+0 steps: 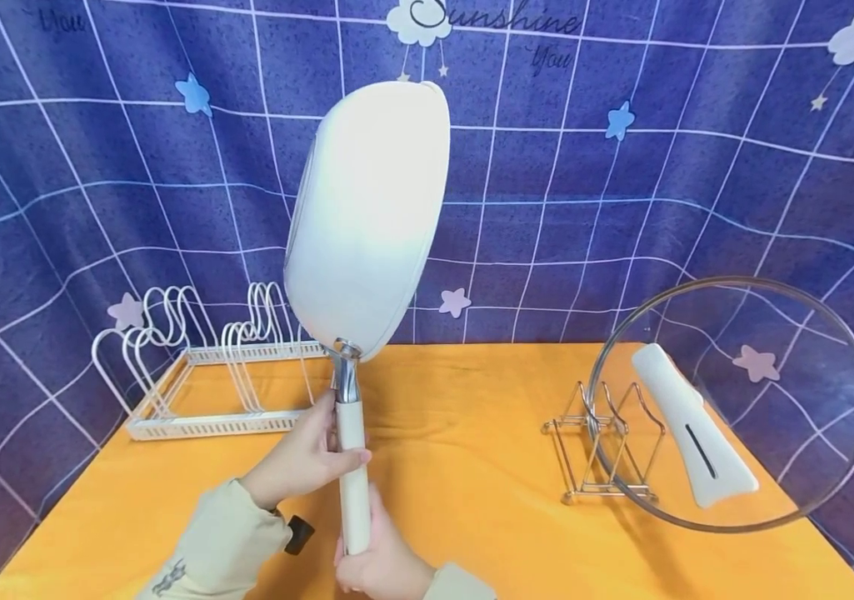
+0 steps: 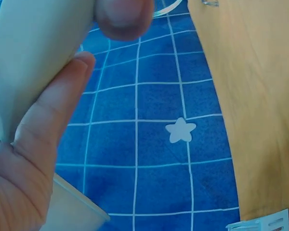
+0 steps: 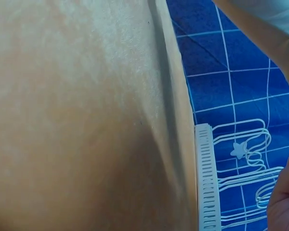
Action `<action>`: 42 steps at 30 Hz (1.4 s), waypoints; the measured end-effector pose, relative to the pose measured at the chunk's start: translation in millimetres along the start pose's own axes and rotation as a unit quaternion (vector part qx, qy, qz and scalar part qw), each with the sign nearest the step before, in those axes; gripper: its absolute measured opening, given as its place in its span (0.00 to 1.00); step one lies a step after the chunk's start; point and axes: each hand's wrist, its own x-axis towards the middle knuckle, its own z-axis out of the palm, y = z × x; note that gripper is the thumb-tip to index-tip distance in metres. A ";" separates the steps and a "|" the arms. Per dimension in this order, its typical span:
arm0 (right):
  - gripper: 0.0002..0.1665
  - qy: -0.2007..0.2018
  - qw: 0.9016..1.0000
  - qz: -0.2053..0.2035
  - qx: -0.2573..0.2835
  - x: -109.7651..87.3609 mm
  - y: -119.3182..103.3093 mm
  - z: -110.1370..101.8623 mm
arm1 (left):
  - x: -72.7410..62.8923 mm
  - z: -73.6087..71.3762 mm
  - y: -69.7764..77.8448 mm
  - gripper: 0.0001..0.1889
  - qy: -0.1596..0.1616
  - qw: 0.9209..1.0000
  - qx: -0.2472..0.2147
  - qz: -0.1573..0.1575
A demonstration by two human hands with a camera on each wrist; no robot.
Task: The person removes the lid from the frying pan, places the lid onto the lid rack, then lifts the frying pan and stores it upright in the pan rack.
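Observation:
A white frying pan [image 1: 370,217] is held up on its handle in the head view, tilted slightly right, its smooth outer side facing me. My left hand [image 1: 314,454] grips the upper part of the cream handle [image 1: 352,475], just below the metal neck [image 1: 347,375]. Below it, my right hand [image 1: 385,554] holds the handle's bottom end. In the left wrist view, the left hand's fingers [image 2: 53,106] wrap the pale handle [image 2: 41,53]. Close-up skin [image 3: 86,96] fills much of the right wrist view, hiding the right hand's grip.
A white wire dish rack [image 1: 209,425] stands at left on the orange tabletop [image 1: 471,433]. At right, a small metal rack [image 1: 606,450] holds a glass lid [image 1: 794,417] with a white handle [image 1: 696,433]. A blue checked curtain [image 1: 546,233] hangs behind.

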 end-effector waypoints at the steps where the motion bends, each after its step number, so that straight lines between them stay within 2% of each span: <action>1: 0.39 -0.002 1.000 0.000 -0.001 0.5 -0.6 1.0 | -0.7 -1.3 0.2 0.27 0.001 1.000 -0.001 -0.001; 4: 0.39 0.001 1.000 0.000 -0.006 2.3 -2.4 4.7 | -2.8 -4.9 1.2 0.26 0.007 1.000 0.011 -0.007; 8: 0.38 0.006 1.000 0.007 -0.001 2.9 -3.5 11.5 | -6.1 -8.9 1.3 0.25 0.006 1.000 0.003 -0.012; 15: 0.35 0.020 0.999 0.034 0.012 -0.1 -1.5 21.3 | -10.7 -12.6 -3.4 0.23 -0.010 0.999 -0.027 0.017; 19: 0.35 0.034 0.998 0.041 0.016 0.7 -2.8 26.3 | -10.4 -14.1 -4.5 0.24 -0.008 0.999 -0.042 0.033; 24: 0.35 0.053 0.997 0.052 0.015 2.5 -5.4 32.8 | -11.3 -15.5 -5.8 0.26 -0.010 0.998 -0.055 0.032; 30: 0.37 0.055 0.997 0.047 0.031 2.8 -3.9 38.8 | -14.9 -17.2 -7.5 0.25 0.001 0.998 -0.045 0.036; 37: 0.40 0.046 0.997 0.052 0.042 1.6 -0.9 42.7 | -22.2 -18.6 -7.9 0.24 0.018 0.999 -0.040 0.009; 42: 0.43 0.046 0.996 0.056 0.044 0.7 0.5 46.4 | -27.4 -19.6 -9.2 0.23 0.032 0.999 -0.031 0.005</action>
